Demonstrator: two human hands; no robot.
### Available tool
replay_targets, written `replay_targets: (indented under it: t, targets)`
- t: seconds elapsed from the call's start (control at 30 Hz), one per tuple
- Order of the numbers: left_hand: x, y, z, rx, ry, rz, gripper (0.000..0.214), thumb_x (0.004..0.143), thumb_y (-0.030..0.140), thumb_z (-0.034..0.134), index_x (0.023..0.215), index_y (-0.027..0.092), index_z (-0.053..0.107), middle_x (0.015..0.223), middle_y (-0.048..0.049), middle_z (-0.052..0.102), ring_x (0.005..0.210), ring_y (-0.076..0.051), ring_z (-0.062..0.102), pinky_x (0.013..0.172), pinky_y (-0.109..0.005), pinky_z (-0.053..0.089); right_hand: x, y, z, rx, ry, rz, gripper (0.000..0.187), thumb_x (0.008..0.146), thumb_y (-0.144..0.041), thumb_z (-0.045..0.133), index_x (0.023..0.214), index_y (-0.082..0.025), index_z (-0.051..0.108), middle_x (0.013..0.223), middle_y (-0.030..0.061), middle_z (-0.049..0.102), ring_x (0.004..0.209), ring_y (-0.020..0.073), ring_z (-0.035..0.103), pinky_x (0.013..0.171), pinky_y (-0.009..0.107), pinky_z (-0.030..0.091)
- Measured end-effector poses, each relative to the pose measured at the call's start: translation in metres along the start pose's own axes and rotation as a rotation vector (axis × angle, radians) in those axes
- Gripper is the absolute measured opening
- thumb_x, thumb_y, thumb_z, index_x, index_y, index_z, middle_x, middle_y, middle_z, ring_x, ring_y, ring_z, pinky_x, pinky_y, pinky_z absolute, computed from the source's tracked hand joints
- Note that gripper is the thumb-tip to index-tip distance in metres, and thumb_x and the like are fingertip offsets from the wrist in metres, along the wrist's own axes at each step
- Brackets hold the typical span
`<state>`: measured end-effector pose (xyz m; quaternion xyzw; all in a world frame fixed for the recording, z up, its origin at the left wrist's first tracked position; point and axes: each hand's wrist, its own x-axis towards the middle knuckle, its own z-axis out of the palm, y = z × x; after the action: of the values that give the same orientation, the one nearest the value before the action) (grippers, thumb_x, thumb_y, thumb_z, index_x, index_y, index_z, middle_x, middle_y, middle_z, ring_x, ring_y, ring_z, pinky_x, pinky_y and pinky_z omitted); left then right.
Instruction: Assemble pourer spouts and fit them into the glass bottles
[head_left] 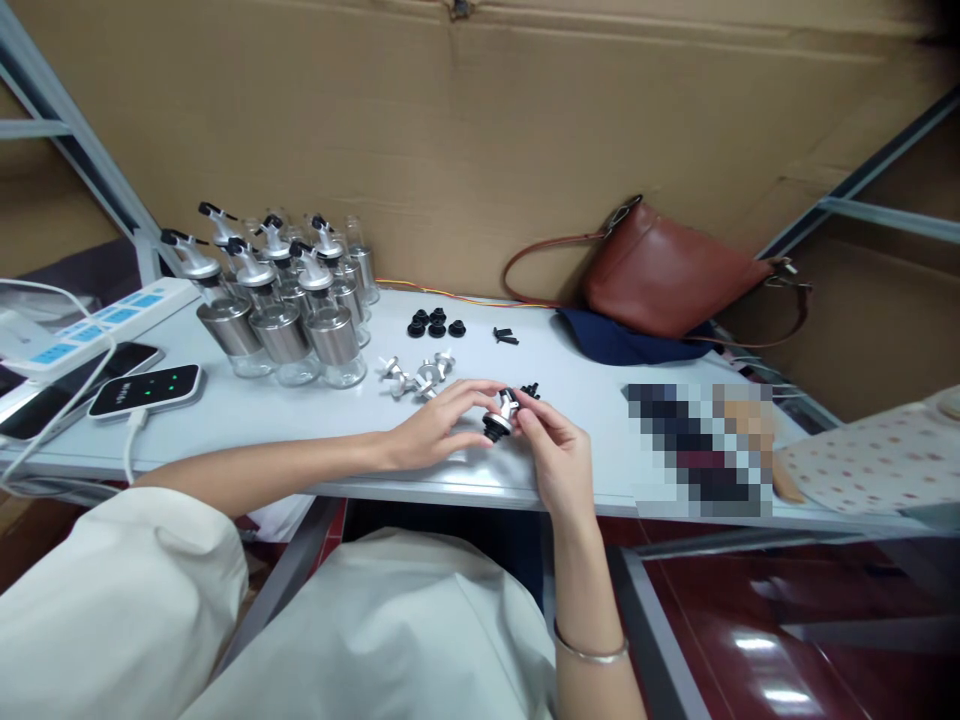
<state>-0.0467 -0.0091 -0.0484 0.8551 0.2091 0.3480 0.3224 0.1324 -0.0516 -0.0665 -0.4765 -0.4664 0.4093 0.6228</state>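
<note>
Between my two hands, just above the table's front part, is a bottle pour spout with a silver body and a black ribbed stopper (496, 428) pointing down. My left hand (435, 428) closes on its left side, fingers above and thumb by the stopper. From the right, my right hand (559, 455) pinches it near its black top. Behind my left hand lie several silver spout pieces (427, 375). Small black parts (531, 390) lie just behind my right fingers. Farther back are several black stoppers (437, 325) and a few thin black pieces (506, 336).
Several glass bottles with steel sleeves (334, 338) stand at the back left, some topped with spouts. A power strip (97, 330), a phone (75, 390) and a cabled device (146, 390) lie left. A brown handbag (667, 270) rests on dark blue cloth (622, 340) at right.
</note>
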Motion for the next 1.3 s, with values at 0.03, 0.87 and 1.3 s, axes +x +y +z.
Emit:
replay_targets:
  t: [0.03, 0.87, 1.3]
  targets:
    - [-0.0003, -0.0009, 0.0002, 0.015, 0.03, 0.002, 0.026, 0.086, 0.027, 0.062, 0.11, 0.021, 0.057, 0.138, -0.0132, 0.049, 0.129, -0.025, 0.045, 0.109, -0.047, 0.035, -0.001, -0.0007, 0.0011, 0.001, -0.029, -0.004, 0.035, 0.07, -0.038, 0.074, 0.102, -0.024, 0.074, 0.088, 0.0033, 0.071, 0.075, 0.0162, 0.062, 0.072, 0.032, 0.051]
    - [0.0006, -0.0032, 0.0013, -0.007, 0.17, -0.009, 0.031, 0.078, 0.036, 0.07, 0.101, 0.02, 0.057, 0.122, -0.0113, 0.049, 0.118, -0.026, 0.049, 0.102, -0.048, 0.043, -0.008, -0.009, 0.0082, 0.119, -0.143, 0.018, 0.041, 0.06, -0.027, 0.083, 0.093, -0.024, 0.059, 0.097, 0.0056, 0.076, 0.092, 0.0226, 0.072, 0.089, 0.04, 0.054]
    - [-0.0002, -0.0063, 0.0004, 0.006, 0.105, -0.001, 0.026, 0.08, 0.035, 0.068, 0.098, 0.018, 0.059, 0.125, -0.0127, 0.049, 0.109, -0.023, 0.056, 0.095, -0.042, 0.048, -0.0072, -0.0033, 0.0046, 0.1, -0.141, 0.026, 0.039, 0.063, -0.033, 0.081, 0.097, -0.023, 0.063, 0.095, 0.006, 0.074, 0.093, 0.0226, 0.07, 0.086, 0.04, 0.054]
